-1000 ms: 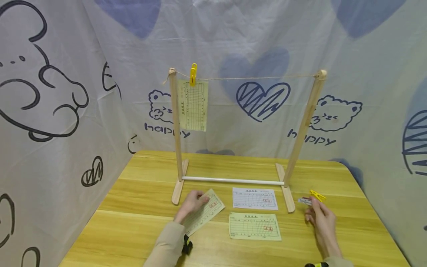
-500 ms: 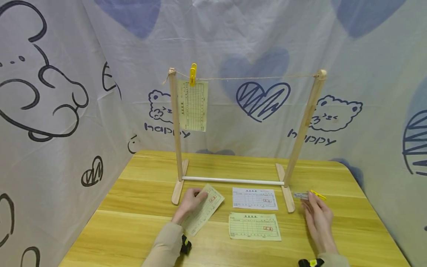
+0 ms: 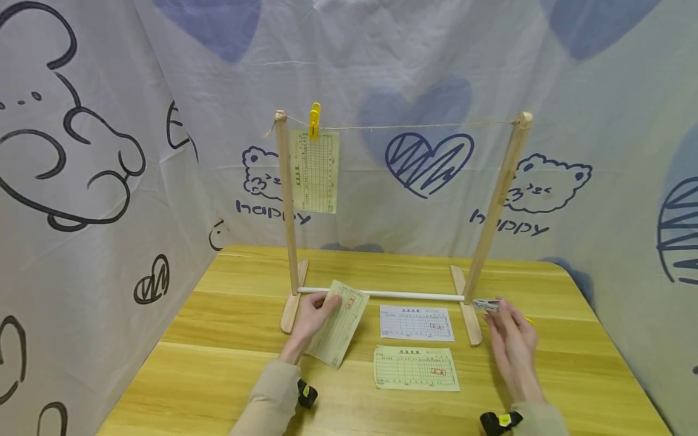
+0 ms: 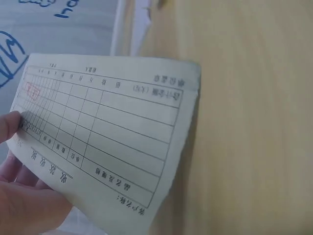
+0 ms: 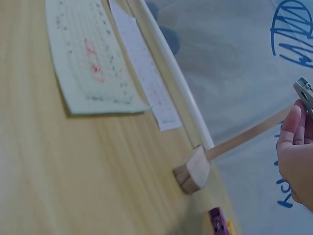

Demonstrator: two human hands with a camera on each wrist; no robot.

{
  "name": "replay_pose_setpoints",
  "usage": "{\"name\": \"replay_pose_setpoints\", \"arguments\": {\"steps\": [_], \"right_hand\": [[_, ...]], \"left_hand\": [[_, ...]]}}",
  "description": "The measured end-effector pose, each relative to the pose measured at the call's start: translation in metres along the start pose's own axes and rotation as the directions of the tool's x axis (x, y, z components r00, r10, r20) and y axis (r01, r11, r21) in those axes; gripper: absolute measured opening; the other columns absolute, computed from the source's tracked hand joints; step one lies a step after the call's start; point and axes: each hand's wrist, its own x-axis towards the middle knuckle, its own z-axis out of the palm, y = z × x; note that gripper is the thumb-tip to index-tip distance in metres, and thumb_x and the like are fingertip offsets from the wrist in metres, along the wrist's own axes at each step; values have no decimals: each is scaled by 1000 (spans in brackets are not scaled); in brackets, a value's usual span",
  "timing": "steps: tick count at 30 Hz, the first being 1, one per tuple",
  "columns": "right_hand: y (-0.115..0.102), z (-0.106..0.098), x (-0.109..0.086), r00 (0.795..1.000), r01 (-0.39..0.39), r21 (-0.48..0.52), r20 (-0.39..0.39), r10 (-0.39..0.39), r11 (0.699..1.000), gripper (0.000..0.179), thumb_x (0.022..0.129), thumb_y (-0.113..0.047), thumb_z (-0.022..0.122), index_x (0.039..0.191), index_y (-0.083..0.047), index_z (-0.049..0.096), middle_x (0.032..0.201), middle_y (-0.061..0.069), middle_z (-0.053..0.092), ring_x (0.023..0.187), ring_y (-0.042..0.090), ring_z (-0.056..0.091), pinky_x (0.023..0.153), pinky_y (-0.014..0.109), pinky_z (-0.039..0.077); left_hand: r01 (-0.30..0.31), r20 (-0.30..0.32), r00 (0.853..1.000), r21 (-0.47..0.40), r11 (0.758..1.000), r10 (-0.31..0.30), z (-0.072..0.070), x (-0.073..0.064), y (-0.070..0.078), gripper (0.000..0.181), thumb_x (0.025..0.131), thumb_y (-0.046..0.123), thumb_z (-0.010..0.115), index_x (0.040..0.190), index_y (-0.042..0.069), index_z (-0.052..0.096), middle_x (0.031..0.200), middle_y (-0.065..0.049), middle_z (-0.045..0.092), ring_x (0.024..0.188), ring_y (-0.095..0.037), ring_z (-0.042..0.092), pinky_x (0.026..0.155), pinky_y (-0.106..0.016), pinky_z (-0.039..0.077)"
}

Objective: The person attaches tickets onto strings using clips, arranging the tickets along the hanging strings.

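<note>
My left hand (image 3: 312, 318) pinches a pale green receipt slip (image 3: 340, 327) with a red stamp, thumb on its printed face. The slip is tilted up above the table; in the left wrist view its printed grid (image 4: 122, 122) shows large. My right hand (image 3: 512, 339) pinches a grey clothespin (image 3: 485, 304) beside the rack's right foot; the right wrist view catches only part of this clothespin (image 5: 304, 90). Another green slip (image 3: 316, 175) hangs from the string (image 3: 414, 126), held by a yellow clothespin (image 3: 314, 121) near the left post.
A white slip (image 3: 417, 333) and a green slip (image 3: 417, 378) lie flat between the hands. Behind them stands the wooden rack, with its right post (image 3: 496, 212) and white crossbar (image 3: 392, 295). Purple (image 5: 217, 221) and yellow (image 3: 529, 321) clothespins lie by the right hand.
My left hand has lifted its slip off the table and turned it more upright, moving slightly away from me. My right hand has carried the grey clothespin up and leftward.
</note>
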Motion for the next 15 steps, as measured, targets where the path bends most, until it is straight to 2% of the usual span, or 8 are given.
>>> {"name": "replay_pose_setpoints", "arguments": {"steps": [4, 9, 12, 15], "right_hand": [[0, 8, 1, 1000, 17, -7, 23, -17, 1000, 20, 102, -6, 55, 113, 1, 70, 101, 8, 73, 93, 15, 73, 85, 25, 61], [0, 18, 2, 999, 34, -49, 5, -34, 998, 19, 101, -8, 57, 113, -2, 71, 105, 6, 72, 95, 14, 72, 86, 22, 60], [1, 24, 3, 999, 55, -61, 2, -55, 997, 19, 101, -8, 57, 114, -2, 70, 106, 7, 71, 95, 14, 72, 87, 22, 60], [1, 31, 3, 997, 72, -49, 0, -72, 996, 20, 101, -7, 57, 114, 0, 69, 106, 8, 70, 95, 14, 72, 88, 23, 60]], "left_hand": [[-9, -47, 999, -49, 999, 7, 2, 0, 8, 30, 96, 23, 70, 103, -5, 73, 87, -12, 75, 73, -7, 58, 67, -19, 46], [27, -97, 994, -121, 992, -39, 4, 0, 19, 33, 94, 29, 73, 105, -2, 75, 78, 6, 73, 68, -4, 54, 61, -18, 43], [30, -107, 993, -176, 984, -49, 6, 0, 25, 34, 94, 31, 73, 106, -1, 75, 76, 8, 72, 65, -5, 53, 58, -18, 43], [10, -111, 993, -246, 969, -39, 9, 1, 32, 34, 94, 28, 73, 105, -4, 74, 75, 8, 73, 66, -5, 59, 61, -18, 50]]}}
